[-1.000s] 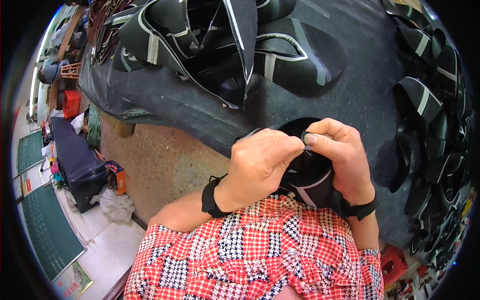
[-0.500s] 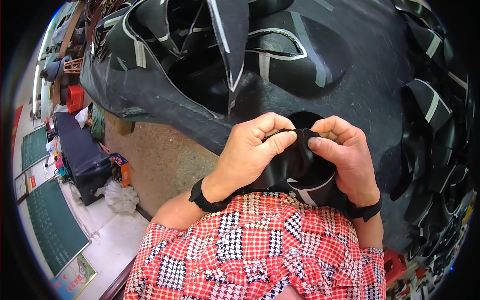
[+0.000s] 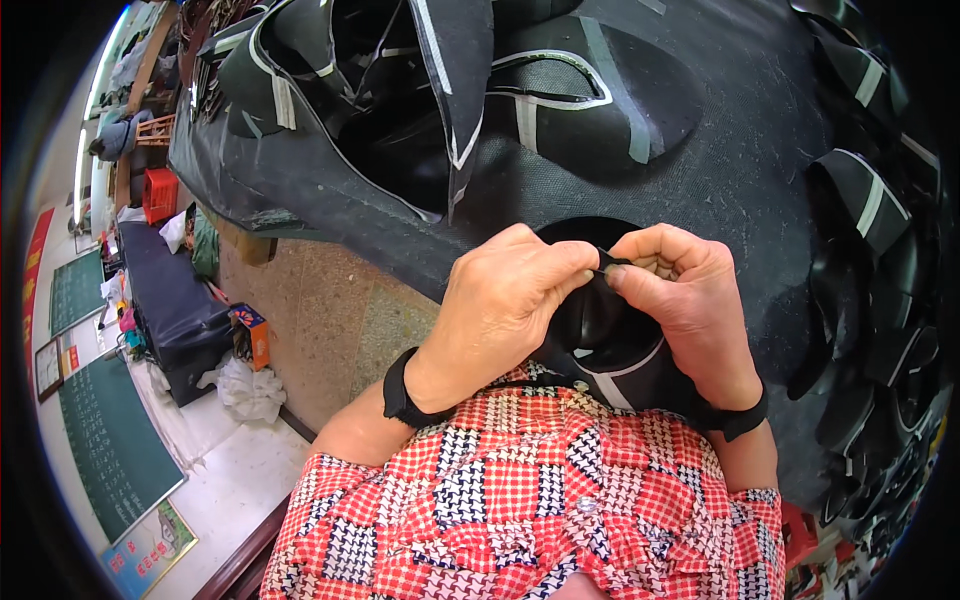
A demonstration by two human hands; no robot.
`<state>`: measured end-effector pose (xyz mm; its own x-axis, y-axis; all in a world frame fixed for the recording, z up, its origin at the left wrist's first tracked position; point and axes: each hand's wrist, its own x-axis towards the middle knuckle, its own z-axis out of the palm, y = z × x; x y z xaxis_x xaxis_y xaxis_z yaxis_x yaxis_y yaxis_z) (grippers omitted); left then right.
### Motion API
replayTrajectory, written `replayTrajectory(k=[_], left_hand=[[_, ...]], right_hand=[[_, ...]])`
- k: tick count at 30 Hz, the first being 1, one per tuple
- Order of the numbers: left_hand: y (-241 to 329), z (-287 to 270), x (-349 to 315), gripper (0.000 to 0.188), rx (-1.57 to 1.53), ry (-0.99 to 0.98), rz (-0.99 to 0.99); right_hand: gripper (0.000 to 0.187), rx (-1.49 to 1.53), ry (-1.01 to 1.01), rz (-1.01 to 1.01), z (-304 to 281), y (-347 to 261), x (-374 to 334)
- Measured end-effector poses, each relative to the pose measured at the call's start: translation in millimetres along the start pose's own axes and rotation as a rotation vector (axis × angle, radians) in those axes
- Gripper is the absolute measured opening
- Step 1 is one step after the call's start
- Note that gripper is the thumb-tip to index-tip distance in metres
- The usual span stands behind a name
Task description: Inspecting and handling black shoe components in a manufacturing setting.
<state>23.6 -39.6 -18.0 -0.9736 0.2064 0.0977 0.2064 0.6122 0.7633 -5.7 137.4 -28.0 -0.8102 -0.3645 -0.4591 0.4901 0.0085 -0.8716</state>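
Close to my body I have a black leather shoe upper [image 3: 645, 385], with white tape along its edge and a white strip at its near side. My left hand [image 3: 500, 300] pinches its top edge between thumb and forefinger. Right beside it, my right hand [image 3: 690, 305] grips the same edge, thumb toward me and fingers curled behind. The fingertips of both hands almost meet there. The lower part of the upper is partly hidden by my hands and the checked shirt. Each wrist wears a black band.
More black shoe uppers [image 3: 600, 130] with white and grey tape lie on the black-covered table [image 3: 740, 190] ahead. A pile of similar black pieces [image 3: 880, 220] lines the right. To the left stand a dark padded bench [image 3: 175, 310], a red crate [image 3: 160, 195] and a white plastic bag [image 3: 248, 390].
My left hand has turned over the edge, its thumb and forefinger now pointing right toward the right fingertips. My right hand has shifted only slightly and keeps its pinch.
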Motion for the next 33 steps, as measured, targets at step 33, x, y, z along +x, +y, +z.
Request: replayTrajectory(k=[33], left_hand=[[-9.3, 2.9, 19.4, 0.008, -0.022, -0.208, -0.076]], right_hand=[[0.015, -0.165, -0.069, 0.003, -9.3, 0.2, 9.0]])
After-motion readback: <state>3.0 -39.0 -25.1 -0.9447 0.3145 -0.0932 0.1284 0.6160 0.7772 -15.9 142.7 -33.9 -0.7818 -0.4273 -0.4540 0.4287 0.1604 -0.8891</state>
